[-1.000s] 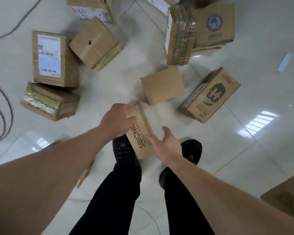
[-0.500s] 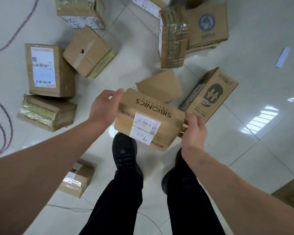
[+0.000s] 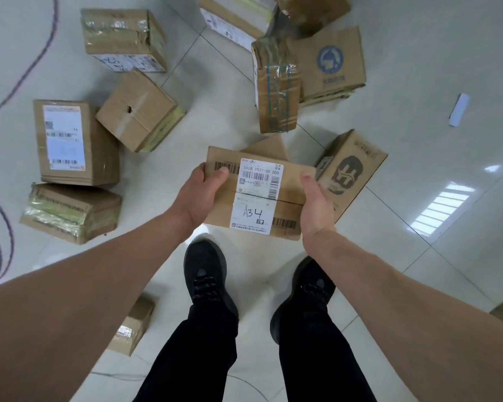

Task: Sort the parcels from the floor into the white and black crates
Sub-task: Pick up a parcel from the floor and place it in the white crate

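Left hand (image 3: 202, 195) and right hand (image 3: 317, 204) grip the parcel (image 3: 291, 181); label (image 3: 256, 195) (probably A34) faces up.

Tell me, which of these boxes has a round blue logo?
The box at the upper right, behind the tall taped parcel; no other shows a blue circle.

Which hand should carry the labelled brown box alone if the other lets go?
Probably the left hand: its thumb presses on top of the brown cardboard box with the white label, a pinching grip. The right hand mostly cups the end.
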A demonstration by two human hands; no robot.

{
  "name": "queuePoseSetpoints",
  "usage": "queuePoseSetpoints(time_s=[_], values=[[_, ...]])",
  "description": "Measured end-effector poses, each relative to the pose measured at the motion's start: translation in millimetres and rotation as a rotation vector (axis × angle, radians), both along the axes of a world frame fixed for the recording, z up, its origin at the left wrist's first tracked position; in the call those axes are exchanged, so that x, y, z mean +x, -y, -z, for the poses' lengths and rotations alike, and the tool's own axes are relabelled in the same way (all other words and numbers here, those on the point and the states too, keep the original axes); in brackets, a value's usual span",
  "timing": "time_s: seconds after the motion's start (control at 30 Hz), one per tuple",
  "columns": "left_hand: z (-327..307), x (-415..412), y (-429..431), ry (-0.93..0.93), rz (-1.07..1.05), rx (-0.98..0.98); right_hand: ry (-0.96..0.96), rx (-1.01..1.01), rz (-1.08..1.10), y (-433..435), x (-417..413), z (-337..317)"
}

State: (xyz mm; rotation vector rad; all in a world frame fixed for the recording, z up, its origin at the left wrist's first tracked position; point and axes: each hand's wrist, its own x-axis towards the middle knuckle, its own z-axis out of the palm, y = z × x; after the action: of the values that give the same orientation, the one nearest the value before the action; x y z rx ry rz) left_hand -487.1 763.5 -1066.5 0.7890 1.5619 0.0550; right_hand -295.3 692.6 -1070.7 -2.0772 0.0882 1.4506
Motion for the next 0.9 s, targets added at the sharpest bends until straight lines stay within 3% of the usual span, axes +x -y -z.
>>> queuePoseSetpoints(time_s=[0.23,0.67,0.9], values=[[-103,13,-23,-0.053,0.09,0.091,0.05,-0.002,-0.063,-16,8,-100],[-424,93,-35,0.086,0.265,0.169,0.288,0.141,0.003,10,91,-406],[-554,153,-21,0.18,0.483,0.279,0.456,0.192,0.133,59,126,-540]])
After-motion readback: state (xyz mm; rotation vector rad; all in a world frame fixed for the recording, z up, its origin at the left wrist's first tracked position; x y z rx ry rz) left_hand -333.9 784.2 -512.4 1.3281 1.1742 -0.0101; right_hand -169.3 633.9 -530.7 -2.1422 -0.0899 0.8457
